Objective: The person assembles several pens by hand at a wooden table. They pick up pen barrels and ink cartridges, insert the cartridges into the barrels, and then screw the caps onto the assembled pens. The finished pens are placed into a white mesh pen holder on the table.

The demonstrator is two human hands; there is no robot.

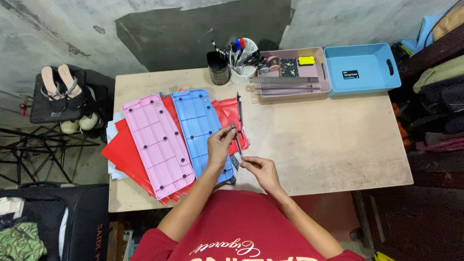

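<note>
I see my left hand (220, 145) and right hand (258, 169) each with the grip pinched on a thin dark pen (236, 139) above the blue tray lid (200, 130). It could slip, I judge, and roll off the cluttered beige table (319, 140) onto the floor of this cramped grey-walled room.

Soft, even light falls from above me onto the pale wooden tabletop (314, 140), no glare anywhere. Shadows stay faint; the floor at both sides sinks dim. Edges bow outward from the wide lens. My hands look slightly soft, centre otherwise sharp.
</note>
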